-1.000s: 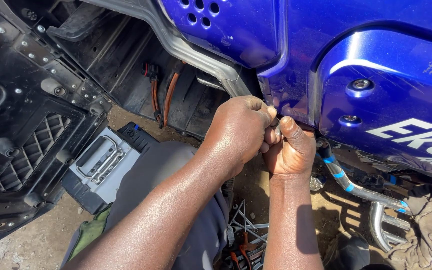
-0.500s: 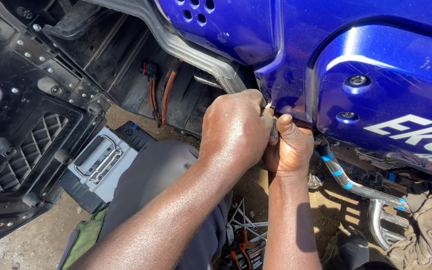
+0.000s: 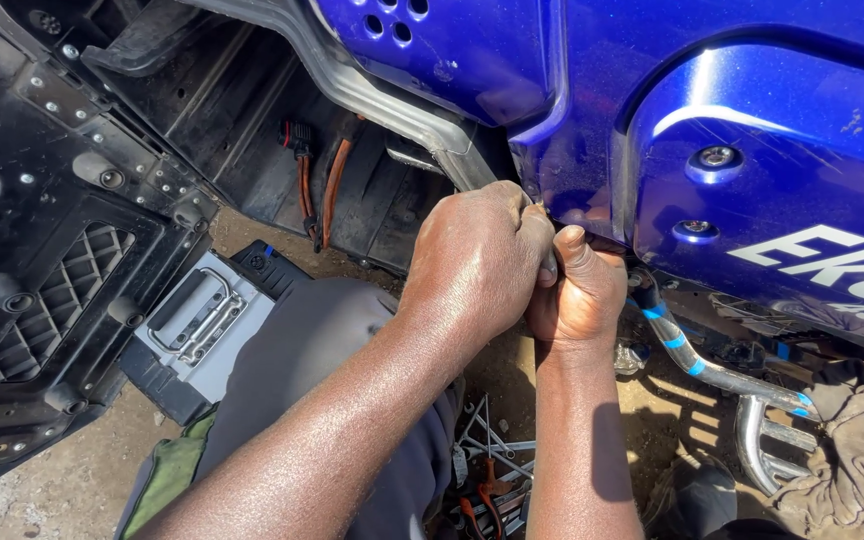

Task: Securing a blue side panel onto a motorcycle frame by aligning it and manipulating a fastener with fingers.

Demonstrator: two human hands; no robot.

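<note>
Both hands meet at the lower edge of the blue body panel [image 3: 752, 150], just below where it curves in beside the grey metal frame tube [image 3: 392, 105]. The left hand [image 3: 477, 265] is curled into a fist with its knuckles toward the camera, closed on something thin at the panel's rim that its fingers hide. The right hand [image 3: 577, 290] is closed too, thumb pointing up against the panel, and seems to pinch a slim metal tool [image 3: 549, 262] of which only a short grey piece shows between the two hands; what kind of tool it is cannot be told. The panel looks like stiff, glossy, moulded plastic, light but liable to scratch or crack at its thin edge, so it is best held by the thicker rim near its two recessed screws [image 3: 717, 157]. Below the panel, loose hand tools [image 3: 487, 470] lie on the dirt, and a grey battery box [image 3: 202, 320] sits down to its left.
</note>
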